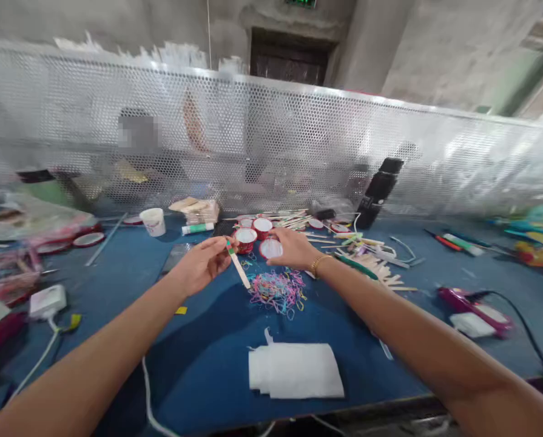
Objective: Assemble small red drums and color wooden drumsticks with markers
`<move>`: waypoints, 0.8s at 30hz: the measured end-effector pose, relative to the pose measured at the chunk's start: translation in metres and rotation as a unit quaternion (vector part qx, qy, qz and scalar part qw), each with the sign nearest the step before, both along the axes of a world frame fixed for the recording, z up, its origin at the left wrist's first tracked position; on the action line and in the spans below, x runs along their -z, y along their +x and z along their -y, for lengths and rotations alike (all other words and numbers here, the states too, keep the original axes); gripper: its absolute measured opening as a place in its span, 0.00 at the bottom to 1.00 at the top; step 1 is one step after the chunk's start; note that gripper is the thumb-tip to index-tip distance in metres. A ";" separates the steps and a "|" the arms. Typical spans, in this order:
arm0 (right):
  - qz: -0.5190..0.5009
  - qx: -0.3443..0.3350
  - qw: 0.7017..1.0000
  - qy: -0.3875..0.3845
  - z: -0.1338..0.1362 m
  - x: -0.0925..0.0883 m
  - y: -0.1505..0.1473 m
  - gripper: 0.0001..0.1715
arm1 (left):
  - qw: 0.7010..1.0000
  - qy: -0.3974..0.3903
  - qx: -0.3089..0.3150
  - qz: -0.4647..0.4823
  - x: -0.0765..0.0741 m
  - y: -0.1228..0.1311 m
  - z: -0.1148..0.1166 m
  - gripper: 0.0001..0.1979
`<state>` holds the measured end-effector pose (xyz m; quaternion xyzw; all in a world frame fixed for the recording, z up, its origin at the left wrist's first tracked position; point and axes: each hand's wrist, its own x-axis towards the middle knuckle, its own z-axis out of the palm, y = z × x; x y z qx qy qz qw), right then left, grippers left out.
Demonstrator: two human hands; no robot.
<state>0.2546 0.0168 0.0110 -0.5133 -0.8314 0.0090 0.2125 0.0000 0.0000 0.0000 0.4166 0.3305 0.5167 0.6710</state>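
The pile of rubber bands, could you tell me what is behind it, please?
Round red pieces with white tops, one in the right hand; the table beneath the others is covered.

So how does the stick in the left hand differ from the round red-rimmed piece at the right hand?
The stick is long and narrow; the round piece is short and broad.
The stick is pale with green near its upper end; the round piece shows a whitish face.
The stick sits tilted in the left hand; the round piece is by the right hand.
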 end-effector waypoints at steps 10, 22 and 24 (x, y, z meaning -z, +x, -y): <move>-0.012 -0.081 0.981 0.174 0.093 -0.012 -0.004 0.42 | 0.985 -0.019 0.171 -0.001 0.000 0.019 0.030 0.09; -0.115 -0.066 0.979 0.156 0.089 0.016 -0.010 0.41 | 0.991 -0.040 0.128 -0.028 0.002 0.023 0.030 0.13; -0.147 -0.070 0.977 0.138 0.091 0.020 -0.009 0.41 | 0.990 -0.042 0.127 -0.033 0.001 0.023 0.030 0.13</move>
